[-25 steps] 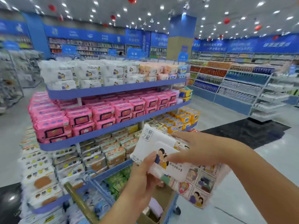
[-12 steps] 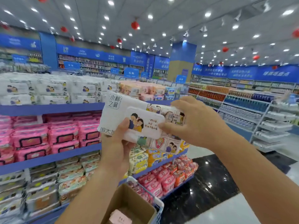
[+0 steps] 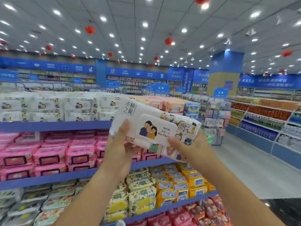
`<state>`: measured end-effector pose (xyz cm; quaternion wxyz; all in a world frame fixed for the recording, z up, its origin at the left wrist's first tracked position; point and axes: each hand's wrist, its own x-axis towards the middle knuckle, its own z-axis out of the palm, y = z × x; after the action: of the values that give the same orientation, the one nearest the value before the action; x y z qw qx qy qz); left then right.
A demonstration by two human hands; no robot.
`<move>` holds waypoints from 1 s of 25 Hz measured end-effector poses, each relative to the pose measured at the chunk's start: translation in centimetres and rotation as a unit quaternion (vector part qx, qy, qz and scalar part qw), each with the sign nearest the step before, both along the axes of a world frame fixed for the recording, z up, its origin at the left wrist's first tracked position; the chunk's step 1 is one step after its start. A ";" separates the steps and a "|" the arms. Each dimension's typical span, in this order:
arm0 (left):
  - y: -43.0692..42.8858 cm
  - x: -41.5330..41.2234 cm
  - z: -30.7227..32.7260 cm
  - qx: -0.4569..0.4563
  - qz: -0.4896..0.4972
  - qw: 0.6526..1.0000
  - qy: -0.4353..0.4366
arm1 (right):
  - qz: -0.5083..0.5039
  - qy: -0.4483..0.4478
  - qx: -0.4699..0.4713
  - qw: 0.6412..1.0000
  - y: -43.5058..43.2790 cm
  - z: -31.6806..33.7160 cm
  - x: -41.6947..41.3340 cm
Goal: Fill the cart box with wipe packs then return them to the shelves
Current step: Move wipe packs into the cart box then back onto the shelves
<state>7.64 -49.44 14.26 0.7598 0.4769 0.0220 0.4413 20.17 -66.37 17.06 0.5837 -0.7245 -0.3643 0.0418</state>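
Both hands grip a white cartoon-printed plastic wipe pack [image 3: 156, 126] raised before the blue top shelf [image 3: 55, 126]: the left hand [image 3: 121, 147] pinches its left end, the right hand [image 3: 191, 144] its right.

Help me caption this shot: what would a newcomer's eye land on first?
The white wipe pack, gripped centre frame by the left hand and right hand. Next, the bright pink packs filling the middle shelf at left, and red lanterns hanging overhead.
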 end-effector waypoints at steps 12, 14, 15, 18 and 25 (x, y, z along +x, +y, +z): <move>10.8 11.0 3.1 0.109 0.212 0.926 0.293 | 0.230 -0.061 -0.051 0.970 17.3 0.4 21.8; 14.5 12.8 3.5 0.133 0.224 0.914 0.312 | 0.239 -0.095 -0.055 0.965 22.7 0.4 24.0; 16.7 13.9 3.8 0.144 0.235 0.909 0.313 | 0.248 -0.111 -0.046 0.961 26.0 0.6 25.2; 24.1 17.1 6.3 0.142 0.287 0.895 0.312 | 0.262 -0.133 -0.034 0.955 35.3 3.0 28.3; 42.9 22.3 12.0 0.226 0.349 0.816 0.401 | 0.247 -0.203 -0.041 0.947 53.1 9.3 35.9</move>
<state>29.91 -6.58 26.28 0.3496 0.7302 0.3894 0.4393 56.04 -13.23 26.32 0.4391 -0.6283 -0.6401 0.0514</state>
